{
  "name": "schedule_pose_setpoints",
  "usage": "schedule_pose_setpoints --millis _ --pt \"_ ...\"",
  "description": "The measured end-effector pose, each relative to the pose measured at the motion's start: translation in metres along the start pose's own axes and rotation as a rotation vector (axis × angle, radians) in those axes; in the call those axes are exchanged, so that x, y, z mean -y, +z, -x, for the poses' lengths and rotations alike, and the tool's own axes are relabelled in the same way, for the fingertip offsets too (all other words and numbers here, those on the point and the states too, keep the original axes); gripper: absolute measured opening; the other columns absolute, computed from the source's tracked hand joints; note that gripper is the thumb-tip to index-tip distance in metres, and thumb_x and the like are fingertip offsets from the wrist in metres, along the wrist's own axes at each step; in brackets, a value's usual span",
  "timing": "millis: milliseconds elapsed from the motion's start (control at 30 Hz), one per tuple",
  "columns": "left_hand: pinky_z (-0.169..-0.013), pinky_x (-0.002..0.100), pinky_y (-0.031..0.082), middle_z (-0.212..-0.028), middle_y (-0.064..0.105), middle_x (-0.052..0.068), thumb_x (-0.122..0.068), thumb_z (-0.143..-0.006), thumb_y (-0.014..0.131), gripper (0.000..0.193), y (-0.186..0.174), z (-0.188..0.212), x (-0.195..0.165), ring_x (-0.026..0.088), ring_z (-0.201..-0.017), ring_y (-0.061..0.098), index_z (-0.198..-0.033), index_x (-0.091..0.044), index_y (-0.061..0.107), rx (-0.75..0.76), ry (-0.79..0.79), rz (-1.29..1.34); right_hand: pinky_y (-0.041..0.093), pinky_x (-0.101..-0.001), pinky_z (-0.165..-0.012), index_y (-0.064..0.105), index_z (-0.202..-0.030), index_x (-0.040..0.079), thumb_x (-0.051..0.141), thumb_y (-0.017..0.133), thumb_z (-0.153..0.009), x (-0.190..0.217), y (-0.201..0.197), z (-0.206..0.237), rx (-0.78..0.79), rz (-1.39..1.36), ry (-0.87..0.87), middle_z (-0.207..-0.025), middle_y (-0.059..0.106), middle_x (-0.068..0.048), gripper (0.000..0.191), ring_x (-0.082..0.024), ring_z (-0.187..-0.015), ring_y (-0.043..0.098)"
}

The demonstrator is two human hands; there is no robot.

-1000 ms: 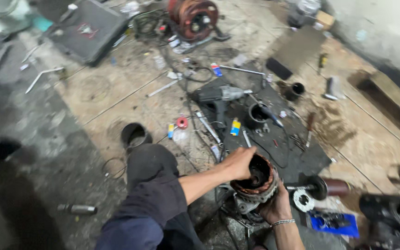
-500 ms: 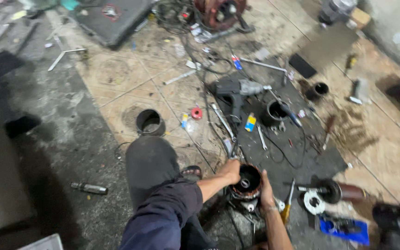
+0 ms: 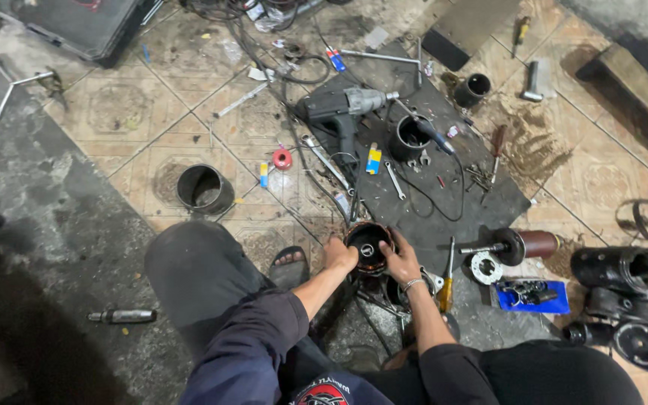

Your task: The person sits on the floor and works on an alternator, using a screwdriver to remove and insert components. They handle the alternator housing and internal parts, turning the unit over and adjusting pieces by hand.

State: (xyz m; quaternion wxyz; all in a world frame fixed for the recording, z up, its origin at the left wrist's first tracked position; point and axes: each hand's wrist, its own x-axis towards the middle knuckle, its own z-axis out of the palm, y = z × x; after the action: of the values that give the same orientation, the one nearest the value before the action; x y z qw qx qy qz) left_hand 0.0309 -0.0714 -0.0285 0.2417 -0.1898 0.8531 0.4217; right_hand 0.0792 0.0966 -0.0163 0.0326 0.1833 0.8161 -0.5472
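You've got both hands clamped on that round motor housing [image 3: 367, 244] just below centre frame, left hand [image 3: 340, 255] on its left rim, right hand [image 3: 400, 261] on its right, power drill [image 3: 345, 109] lying further up.

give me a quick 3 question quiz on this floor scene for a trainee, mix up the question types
1. True or false: both hands grip the round motor housing.
2. Multiple choice: what lies on the dark mat just beyond the housing?
A. a power drill
B. a hammer
C. a paint tin
3. Fill in: the rotor with a shaft lies to the person's ____ of the housing.

Key
1. True: the left hand and right hand hold it from either side.
2. A
3. right
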Motion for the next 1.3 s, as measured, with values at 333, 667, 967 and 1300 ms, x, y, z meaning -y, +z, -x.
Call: schedule_pose_setpoints --millis 333,667,967,1300 --pt "-0.099 0.048 0.047 -0.133 0.055 0.035 -0.025 -0.075 0.083 0.078 0.025 0.000 0.013 0.049 -0.122 0.056 -0.134 0.012 0.048 -0.088 -0.230 0.113 0.048 -0.0411 -0.102 0.061 -0.137 0.002 0.023 0.074 -0.088 0.018 0.012 0.021 -0.038 0.256 -0.122 -0.135 0.064 -0.023 0.055 -0.037 -0.124 0.062" --pt "-0.094 0.048 0.055 -0.109 0.073 0.030 -0.043 -0.076 0.075 0.057 0.018 0.010 0.002 0.042 -0.108 0.071 -0.102 0.008 0.074 0.211 -0.093 -0.104 0.055 -0.0431 -0.091 0.064 -0.132 0.004 0.026 0.071 -0.086 0.001 -0.001 0.059 -0.033 0.358 0.184 -0.114 0.073 -0.022 0.052 -0.036 -0.105 0.072" --pt "-0.101 0.049 0.042 -0.130 0.050 0.045 -0.044 -0.071 0.088 0.104 0.025 -0.025 0.006 0.055 -0.125 0.052 -0.135 0.024 0.040 -0.146 0.166 0.105 0.055 -0.0408 -0.093 0.066 -0.130 0.004 0.027 0.070 -0.086 0.031 0.002 0.088 0.045 0.259 0.141 -0.116 0.073 -0.021 0.049 -0.035 -0.108 0.072" --pt "-0.104 0.048 0.051 -0.118 0.068 0.037 -0.036 -0.083 0.063 0.056 0.009 -0.036 -0.005 0.047 -0.117 0.066 -0.109 0.012 0.071 0.202 0.086 -0.222 0.057 -0.0409 -0.092 0.063 -0.131 0.006 0.028 0.071 -0.087 0.044 -0.005 0.098 0.076 0.180 0.262 -0.111 0.076 -0.021 0.050 -0.032 -0.107 0.075"
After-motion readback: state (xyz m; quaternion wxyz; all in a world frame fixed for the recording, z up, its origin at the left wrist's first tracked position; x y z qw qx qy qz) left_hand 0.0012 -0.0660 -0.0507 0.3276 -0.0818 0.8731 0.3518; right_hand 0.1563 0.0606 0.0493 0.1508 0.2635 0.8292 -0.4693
